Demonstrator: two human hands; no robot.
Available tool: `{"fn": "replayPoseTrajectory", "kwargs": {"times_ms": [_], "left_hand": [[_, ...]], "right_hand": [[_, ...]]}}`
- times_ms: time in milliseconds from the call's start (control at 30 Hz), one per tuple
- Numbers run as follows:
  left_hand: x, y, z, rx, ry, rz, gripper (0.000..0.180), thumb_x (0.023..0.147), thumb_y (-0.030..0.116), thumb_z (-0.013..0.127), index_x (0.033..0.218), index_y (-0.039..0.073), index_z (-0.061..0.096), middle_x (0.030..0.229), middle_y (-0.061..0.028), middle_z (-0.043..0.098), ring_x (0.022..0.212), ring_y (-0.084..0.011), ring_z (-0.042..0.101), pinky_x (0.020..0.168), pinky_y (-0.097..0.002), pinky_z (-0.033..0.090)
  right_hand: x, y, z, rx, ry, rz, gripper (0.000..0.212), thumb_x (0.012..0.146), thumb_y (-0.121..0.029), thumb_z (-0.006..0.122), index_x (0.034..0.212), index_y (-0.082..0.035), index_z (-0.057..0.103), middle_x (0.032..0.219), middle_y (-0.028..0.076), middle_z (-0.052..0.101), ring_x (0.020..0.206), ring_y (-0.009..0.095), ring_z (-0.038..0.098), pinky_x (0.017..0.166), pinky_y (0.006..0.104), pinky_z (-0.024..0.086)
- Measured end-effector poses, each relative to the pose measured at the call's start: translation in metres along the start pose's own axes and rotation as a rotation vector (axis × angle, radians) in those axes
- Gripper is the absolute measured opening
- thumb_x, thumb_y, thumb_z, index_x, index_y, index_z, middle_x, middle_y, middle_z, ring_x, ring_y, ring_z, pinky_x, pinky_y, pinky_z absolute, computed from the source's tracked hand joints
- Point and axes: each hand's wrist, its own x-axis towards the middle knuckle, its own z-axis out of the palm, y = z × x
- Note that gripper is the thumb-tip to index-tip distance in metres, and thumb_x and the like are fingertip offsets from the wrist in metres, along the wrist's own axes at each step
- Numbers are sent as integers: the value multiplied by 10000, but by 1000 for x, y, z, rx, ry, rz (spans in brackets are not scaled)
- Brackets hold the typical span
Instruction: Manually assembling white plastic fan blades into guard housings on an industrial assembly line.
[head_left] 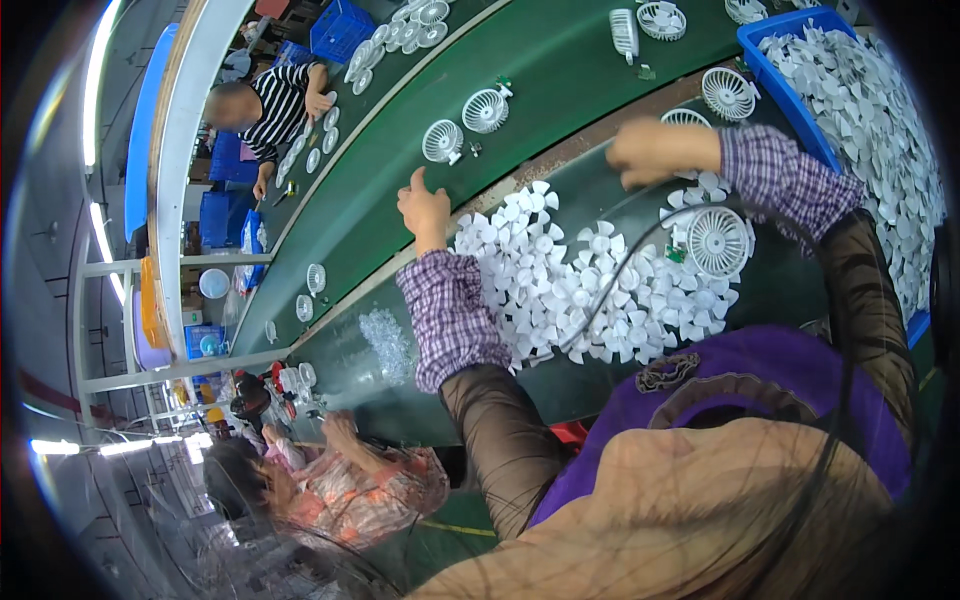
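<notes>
I note the right hand point(650, 150) pinching a white fan blade point(712, 183) just above the round fan grille point(718, 241), left hand point(425, 208) loosely curled and empty beside the blade pile point(560, 285); a sleeve could sweep blades off.

Hard-to-see bits, head cam

The right hand point(655, 150) is blurry, so can't tell if the fingers hold a thing or not; the left hand point(425, 208) shows its back only, so its palm side is hidden; the blue bin point(790, 95) of white fan blades is cut off at the top & right edge; the person's own hair and purple top cover the near part of the table point(770, 290) and some of the white blade pile point(570, 280); a black cord point(640, 250) crosses over the blades; the worker in stripes point(270, 105) is blurry; the far fan grilles point(410, 30) are too small to tell apart; the clear bits point(388, 345) by the sleeve are too tiny to name.
</notes>
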Motion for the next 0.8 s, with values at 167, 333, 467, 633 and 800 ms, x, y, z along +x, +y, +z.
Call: {"fn": "replayPoseTrajectory", "kwargs": {"times_ms": [167,333,467,633,800], "left_hand": [[46,6,46,303,184,183,464,723,258,739,1169,236,612,1323,-169,431,1199,-374,416,934,-477,437],[79,37,59,270,380,290,205,782,294,643,859,118,713,1111,-113,616,1111,-329,528,844,-471,467],[79,44,53,-32,150,-99,353,836,346,552,922,36,697,934,-204,678,890,-377,652,780,-474,506],[92,133,69,-62,-104,-9,485,771,419,634,994,-9,682,1073,-253,636,1029,-377,615,869,-437,491],[82,119,50,41,-57,125,301,728,206,585,915,-1,697,981,-225,662,924,-391,646,799,-454,522]], "right_hand": [[7,-17,25,-13,-180,-78,309,729,-265,694,897,-7,668,889,201,666,877,361,638,762,457,501],[12,-5,52,-31,-167,-92,377,761,-308,681,978,-2,645,946,183,669,919,340,638,795,430,496],[16,-24,42,-60,-185,-135,434,781,-372,668,958,24,644,926,200,666,928,339,633,797,413,486],[7,-14,52,-10,-66,-128,463,770,-400,669,950,26,639,938,204,653,939,348,606,830,428,455],[19,-13,56,-36,-53,-92,480,760,-410,678,972,18,632,958,201,650,948,350,610,819,434,474]]}}
